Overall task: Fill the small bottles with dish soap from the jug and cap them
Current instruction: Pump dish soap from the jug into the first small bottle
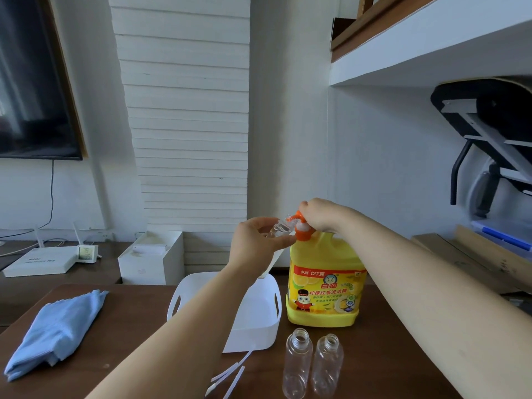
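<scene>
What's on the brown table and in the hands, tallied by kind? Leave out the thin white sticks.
Small clear bottles: 3, one in the left hand, two standing
Yellow soap jug: 1
White basket: 1
Blue cloth: 1
Total: 6

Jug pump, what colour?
The pump is orange with a white neck; head view.

Blue cloth [57, 332] left, white basket [259, 336] ctr, white box [149, 264] behind, TV [28, 82] top-left
</scene>
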`<control>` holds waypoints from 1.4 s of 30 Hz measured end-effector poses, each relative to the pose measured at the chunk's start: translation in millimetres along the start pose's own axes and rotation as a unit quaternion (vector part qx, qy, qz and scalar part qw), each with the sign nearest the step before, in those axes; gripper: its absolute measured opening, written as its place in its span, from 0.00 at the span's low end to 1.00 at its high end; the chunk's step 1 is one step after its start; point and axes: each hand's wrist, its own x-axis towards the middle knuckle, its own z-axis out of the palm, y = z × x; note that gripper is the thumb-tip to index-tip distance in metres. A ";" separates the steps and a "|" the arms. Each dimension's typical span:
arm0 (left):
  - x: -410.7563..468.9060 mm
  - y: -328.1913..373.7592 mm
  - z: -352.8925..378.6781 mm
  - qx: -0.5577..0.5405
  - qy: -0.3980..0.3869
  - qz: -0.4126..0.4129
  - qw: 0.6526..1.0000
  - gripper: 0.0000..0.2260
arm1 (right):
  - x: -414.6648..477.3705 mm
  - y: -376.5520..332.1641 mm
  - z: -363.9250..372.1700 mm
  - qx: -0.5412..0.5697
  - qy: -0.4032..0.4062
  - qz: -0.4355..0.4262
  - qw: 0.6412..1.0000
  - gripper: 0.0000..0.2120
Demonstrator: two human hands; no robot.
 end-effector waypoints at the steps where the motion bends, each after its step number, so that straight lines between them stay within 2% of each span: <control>1: -0.2 0.5 0.1 -0.007 0.002 -0.002 1.000 0.23 | -1.4 0.2 -1.7 0.007 0.000 -0.001 1.000 0.16; 3: -0.6 0.8 1.0 -0.014 0.003 -0.001 1.000 0.22 | -5.6 0.2 -5.2 0.013 0.001 0.000 1.000 0.12; 7: -1.8 0.5 2.1 -0.022 0.008 -0.005 1.000 0.22 | -8.7 -1.1 -6.6 0.014 0.005 -0.002 1.000 0.17; 20: 4.1 -3.1 -2.5 0.041 0.000 0.031 0.999 0.23 | 4.2 -1.2 1.8 -0.031 -0.007 0.004 0.999 0.19; 28: 2.7 -8.3 0.8 0.000 0.003 0.004 1.000 0.25 | 3.9 0.2 2.3 0.005 -0.007 0.006 1.000 0.19; 30: 1.7 -8.3 1.5 -0.023 0.002 -0.009 1.000 0.25 | 2.4 2.0 0.3 0.022 -0.007 0.006 1.000 0.17; 34: -0.6 -5.6 0.7 -0.058 -0.009 -0.011 0.998 0.21 | -2.7 3.3 -2.0 0.089 0.008 0.009 0.996 0.06; 36: -1.7 -4.6 -0.4 -0.071 -0.013 -0.012 0.997 0.20 | -5.2 2.2 -1.5 0.118 0.028 0.013 0.993 0.04; 39: -1.5 -7.0 -0.9 -0.080 -0.019 -0.019 0.996 0.20 | -5.1 1.8 1.5 0.142 0.040 0.029 0.989 0.10; 42: -2.0 -8.7 -0.7 -0.088 -0.026 -0.031 0.995 0.21 | -1.2 2.3 5.7 0.103 0.064 0.031 0.992 0.25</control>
